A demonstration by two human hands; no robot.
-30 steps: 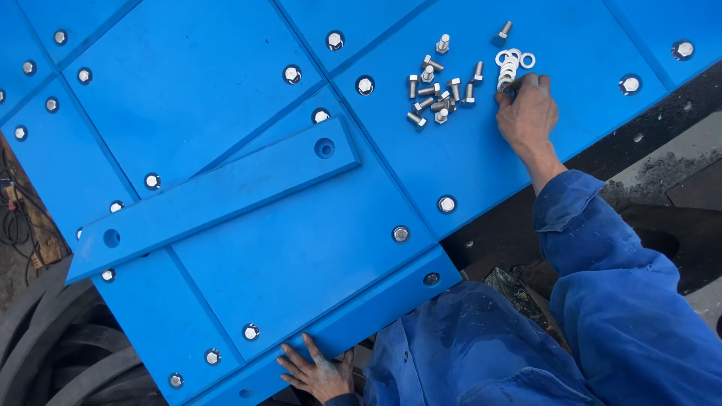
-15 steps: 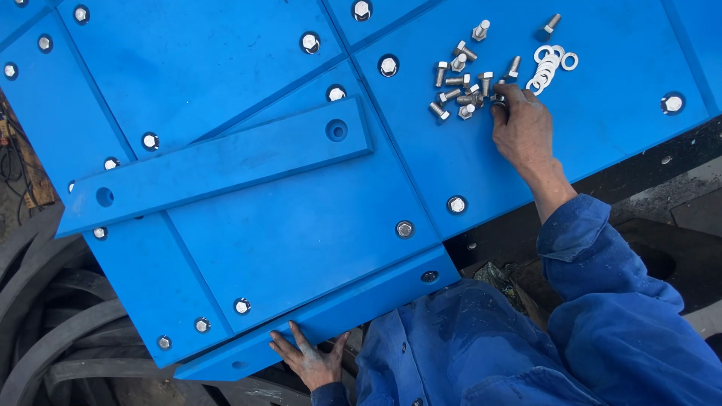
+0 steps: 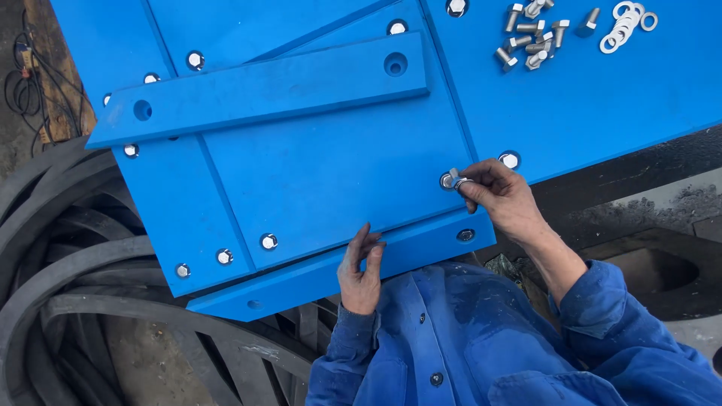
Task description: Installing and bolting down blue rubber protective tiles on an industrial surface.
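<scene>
While the right hand (image 3: 502,197) reached out over the near part of the blue panel (image 3: 331,173), its fingers (image 3: 475,188) were pinched together on a small silver bolt with a washer (image 3: 454,179), holding it at a hole just beside the panel's right seam. The wrist was bent slightly, the back of the hand faced up, and the forearm ran back to the near right into a blue sleeve (image 3: 632,331). Thumb and forefinger closed tightly on the bolt, and the remaining fingers curled under.

The left hand (image 3: 361,271) lay on the near edge strip (image 3: 301,282) of the panel, palm down. Its fingers were nearly straight, pointing away from the person and spread only a little, holding nothing. Its wrist came out of the other blue sleeve directly below.

Just to the right of the held bolt, a seated bolt head (image 3: 510,159) showed in the panel. Another sat in the edge strip near the right hand (image 3: 466,234). At the far right, well apart from both hands, a loose heap of bolts (image 3: 530,37) lay on the panel with a cluster of washers (image 3: 623,26) beside it. A long blue bar (image 3: 263,90) with a hole at each end rested across the panel on the far left. Black rubber strips (image 3: 60,263) lay coiled on the ground at the near left.
</scene>
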